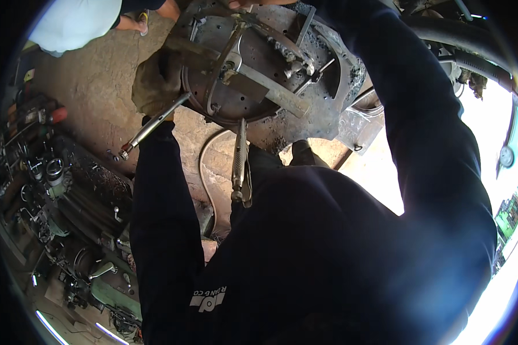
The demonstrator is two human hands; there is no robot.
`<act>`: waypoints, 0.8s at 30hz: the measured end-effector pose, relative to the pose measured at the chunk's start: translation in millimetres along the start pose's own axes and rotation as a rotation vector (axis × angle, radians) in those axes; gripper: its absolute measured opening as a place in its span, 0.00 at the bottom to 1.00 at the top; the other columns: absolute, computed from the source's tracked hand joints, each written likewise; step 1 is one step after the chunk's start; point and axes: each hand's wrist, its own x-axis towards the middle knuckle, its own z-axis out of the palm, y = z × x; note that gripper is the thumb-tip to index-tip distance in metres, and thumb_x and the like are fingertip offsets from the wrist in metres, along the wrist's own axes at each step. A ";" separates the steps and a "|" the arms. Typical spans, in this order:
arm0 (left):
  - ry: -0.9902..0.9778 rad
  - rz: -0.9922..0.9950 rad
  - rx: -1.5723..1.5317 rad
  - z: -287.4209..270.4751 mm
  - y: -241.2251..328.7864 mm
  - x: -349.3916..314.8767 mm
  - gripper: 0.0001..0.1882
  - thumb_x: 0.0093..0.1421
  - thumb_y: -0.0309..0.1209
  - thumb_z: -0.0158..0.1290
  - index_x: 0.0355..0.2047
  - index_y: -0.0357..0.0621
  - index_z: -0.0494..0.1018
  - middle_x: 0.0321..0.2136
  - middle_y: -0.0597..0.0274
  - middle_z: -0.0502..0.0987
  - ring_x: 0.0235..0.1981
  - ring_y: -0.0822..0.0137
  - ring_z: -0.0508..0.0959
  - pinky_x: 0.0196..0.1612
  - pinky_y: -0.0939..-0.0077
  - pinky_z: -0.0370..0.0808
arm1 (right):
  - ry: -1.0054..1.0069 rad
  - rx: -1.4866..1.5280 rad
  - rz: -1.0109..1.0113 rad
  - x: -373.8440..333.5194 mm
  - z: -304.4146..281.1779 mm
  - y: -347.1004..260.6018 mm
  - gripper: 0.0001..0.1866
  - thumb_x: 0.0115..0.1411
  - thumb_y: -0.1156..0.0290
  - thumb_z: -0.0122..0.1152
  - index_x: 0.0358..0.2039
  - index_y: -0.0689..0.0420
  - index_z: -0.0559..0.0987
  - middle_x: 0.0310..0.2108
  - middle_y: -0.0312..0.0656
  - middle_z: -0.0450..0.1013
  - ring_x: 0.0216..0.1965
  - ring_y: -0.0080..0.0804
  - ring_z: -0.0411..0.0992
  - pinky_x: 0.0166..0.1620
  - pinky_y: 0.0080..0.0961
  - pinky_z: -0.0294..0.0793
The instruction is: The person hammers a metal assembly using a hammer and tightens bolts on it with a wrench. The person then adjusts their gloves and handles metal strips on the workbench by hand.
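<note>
My left hand (157,83), in a worn brown work glove, is closed around the left end of a flat metal bar (270,91). The bar lies across a round, drilled steel plate (259,109) with a curved rod (220,66) arching over it. Only a sliver of my right hand (259,2) shows at the top edge, so its fingers and whatever they hold are hidden. Locking pliers (240,164) stick out from the plate's near edge towards me. A second silver tool handle (155,126) juts out from the left edge, below my glove.
A person (77,23) is at the upper left, with an arm and a foot showing. Machine parts and tools (63,201) crowd the left side. A hose (203,167) curves over the floor under the plate. Dark pipes (460,37) run along the upper right.
</note>
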 end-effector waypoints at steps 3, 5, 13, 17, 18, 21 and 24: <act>-0.022 0.000 -0.019 2.5 -17.7 -2.0 0.26 0.59 0.58 0.57 0.45 0.52 0.81 0.41 0.54 0.83 0.44 0.49 0.82 0.46 0.54 0.78 | 0.232 -0.573 -0.308 -42.1 19.2 -0.1 0.11 0.61 0.58 0.63 0.34 0.50 0.85 0.35 0.36 0.80 0.34 0.43 0.77 0.38 0.41 0.77; -0.054 -0.026 -0.005 -2.0 -20.1 0.2 0.25 0.59 0.58 0.56 0.44 0.53 0.81 0.41 0.54 0.83 0.44 0.49 0.82 0.46 0.54 0.78 | 0.288 -0.479 -0.208 -78.9 10.5 -43.9 0.09 0.60 0.59 0.63 0.31 0.49 0.85 0.32 0.35 0.80 0.33 0.41 0.77 0.36 0.40 0.77; -0.120 -0.126 -0.007 -19.9 21.2 7.3 0.23 0.61 0.57 0.53 0.43 0.56 0.82 0.39 0.55 0.83 0.40 0.47 0.82 0.44 0.53 0.78 | 0.358 -0.287 0.085 -110.1 11.3 -34.2 0.08 0.58 0.63 0.65 0.26 0.51 0.83 0.24 0.38 0.77 0.28 0.40 0.77 0.33 0.37 0.76; -0.018 -0.071 0.028 -10.7 12.9 3.1 0.21 0.61 0.55 0.53 0.43 0.56 0.82 0.38 0.56 0.83 0.40 0.48 0.83 0.43 0.53 0.78 | 0.354 -0.620 -0.179 -114.0 -1.2 3.3 0.06 0.58 0.66 0.66 0.25 0.50 0.83 0.24 0.37 0.76 0.29 0.38 0.77 0.36 0.37 0.76; 0.002 -0.061 0.033 -9.0 10.3 1.7 0.21 0.61 0.55 0.53 0.42 0.56 0.82 0.38 0.56 0.83 0.39 0.48 0.83 0.42 0.53 0.78 | 0.379 -0.592 -0.216 -110.5 -2.5 4.4 0.06 0.59 0.67 0.66 0.25 0.50 0.82 0.26 0.38 0.76 0.32 0.37 0.76 0.37 0.37 0.75; 0.050 -0.043 0.043 -5.8 0.7 -0.6 0.20 0.61 0.54 0.53 0.42 0.56 0.82 0.38 0.56 0.83 0.39 0.48 0.83 0.42 0.53 0.78 | 0.383 -0.426 -0.325 -85.8 -1.7 2.5 0.08 0.60 0.66 0.65 0.24 0.50 0.81 0.24 0.37 0.74 0.29 0.38 0.74 0.36 0.37 0.75; 0.075 -0.027 0.037 -0.9 -2.2 -2.5 0.19 0.61 0.52 0.53 0.42 0.57 0.82 0.37 0.56 0.83 0.38 0.49 0.83 0.41 0.53 0.78 | 0.267 -0.630 -0.376 -70.4 -3.3 -3.2 0.09 0.62 0.65 0.62 0.23 0.48 0.80 0.22 0.36 0.71 0.28 0.38 0.71 0.37 0.36 0.74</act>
